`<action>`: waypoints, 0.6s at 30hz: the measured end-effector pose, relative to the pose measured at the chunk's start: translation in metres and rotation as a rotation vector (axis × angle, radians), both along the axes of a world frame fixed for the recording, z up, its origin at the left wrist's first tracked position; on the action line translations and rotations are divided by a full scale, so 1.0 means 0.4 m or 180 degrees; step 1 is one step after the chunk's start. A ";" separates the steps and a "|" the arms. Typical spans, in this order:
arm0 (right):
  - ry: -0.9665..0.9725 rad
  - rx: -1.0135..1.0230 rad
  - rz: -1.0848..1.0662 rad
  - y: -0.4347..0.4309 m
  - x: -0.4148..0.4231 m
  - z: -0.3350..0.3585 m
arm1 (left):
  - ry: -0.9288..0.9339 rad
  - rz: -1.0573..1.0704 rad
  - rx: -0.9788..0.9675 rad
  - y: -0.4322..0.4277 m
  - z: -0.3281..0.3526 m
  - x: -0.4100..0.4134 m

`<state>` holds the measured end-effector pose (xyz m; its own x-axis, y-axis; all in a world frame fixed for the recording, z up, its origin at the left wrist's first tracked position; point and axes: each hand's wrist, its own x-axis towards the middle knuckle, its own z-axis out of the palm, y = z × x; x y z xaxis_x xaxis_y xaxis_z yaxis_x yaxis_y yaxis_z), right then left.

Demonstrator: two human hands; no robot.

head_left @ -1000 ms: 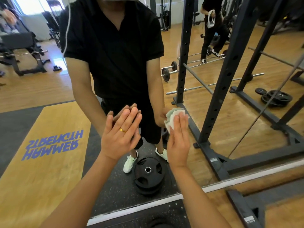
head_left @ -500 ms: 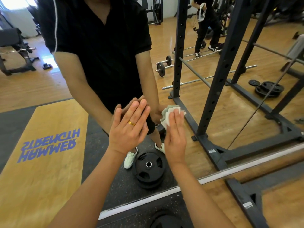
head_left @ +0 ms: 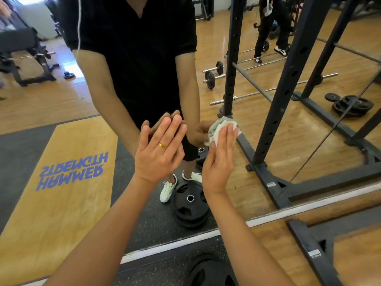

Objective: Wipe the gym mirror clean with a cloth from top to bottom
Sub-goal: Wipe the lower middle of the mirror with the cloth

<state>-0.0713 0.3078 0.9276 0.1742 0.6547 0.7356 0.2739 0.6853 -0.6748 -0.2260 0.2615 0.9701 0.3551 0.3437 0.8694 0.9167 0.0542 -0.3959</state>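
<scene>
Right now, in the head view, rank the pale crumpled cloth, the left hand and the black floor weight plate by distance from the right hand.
1. pale crumpled cloth: pressed under the right hand.
2. left hand: alongside, to its left.
3. black weight plate: on the floor, well below.

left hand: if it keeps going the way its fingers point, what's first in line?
Nothing, it seems. The left hand lies flat, fingertips meeting their reflection, so likely on the mirror; its fingers point up along bare glass. The cloth sits off to its right.
</scene>
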 end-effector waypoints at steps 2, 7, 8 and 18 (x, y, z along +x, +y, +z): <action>-0.0054 0.0079 0.0060 0.006 0.013 -0.001 | 0.0029 0.0053 -0.0010 -0.002 0.001 0.001; 0.0021 0.0081 0.0191 0.010 0.012 -0.006 | -0.0023 0.0198 -0.0345 -0.025 0.022 0.015; 0.0031 0.0047 0.0181 0.008 0.011 -0.007 | -0.0063 0.0196 -0.0457 -0.033 0.028 0.019; 0.0094 -0.0438 0.0398 -0.024 0.021 0.032 | -0.0415 0.0118 -0.0815 -0.212 0.029 -0.045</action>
